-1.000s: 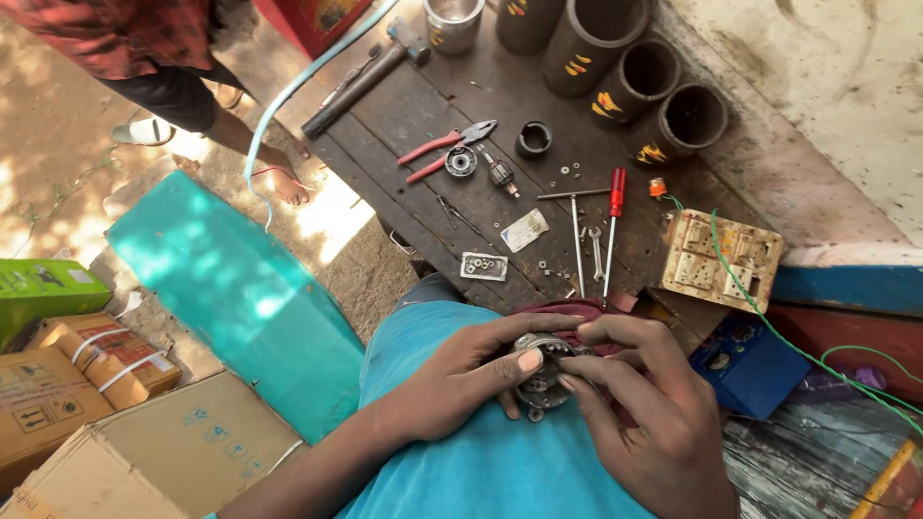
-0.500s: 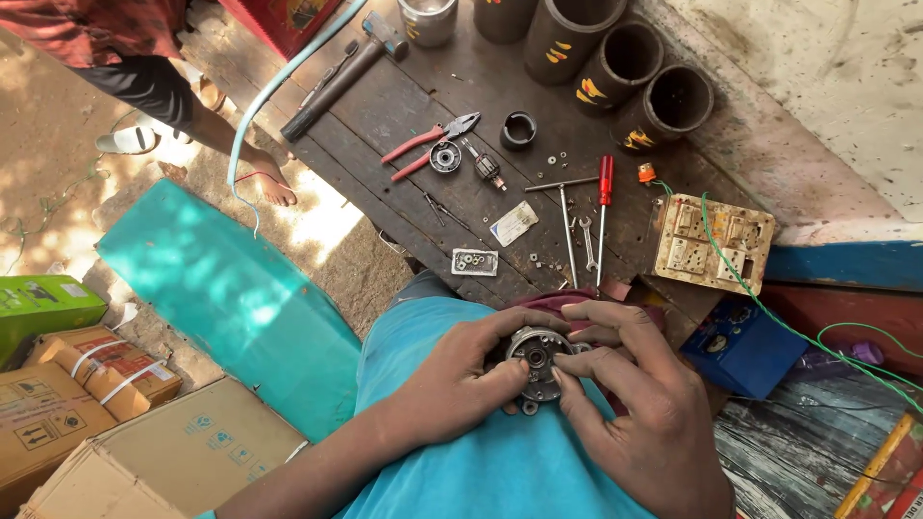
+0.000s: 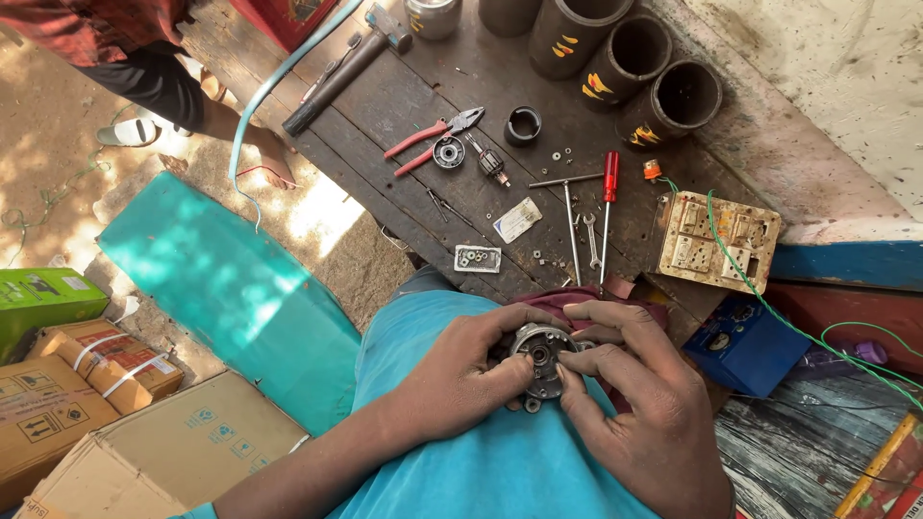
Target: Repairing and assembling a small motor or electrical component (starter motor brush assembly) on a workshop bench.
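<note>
Both your hands are clamped on the round metal motor housing (image 3: 540, 358) in your lap, just off the bench's (image 3: 404, 106) near edge: left hand (image 3: 460, 377) cradles it steady, right hand (image 3: 630, 384) fingertips work its face, w/ red screwdriver (image 3: 608, 197) & pliers (image 3: 435, 140) laid within reach

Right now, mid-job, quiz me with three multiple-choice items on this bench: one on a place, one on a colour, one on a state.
1. Where does the round metal motor part sit?
A. on the bench
B. between both hands over the lap
C. on a carton

2. What colour is the screwdriver handle?
A. red
B. green
C. yellow

3. How is the hammer?
A. held in the left hand
B. lying unheld on the bench
C. standing upright

Answers:
1 B, the left hand and right hand cradle it.
2 A, the handle shows red beside the bare shaft.
3 B, it lies flat on the wooden bench, no hand near.
</note>
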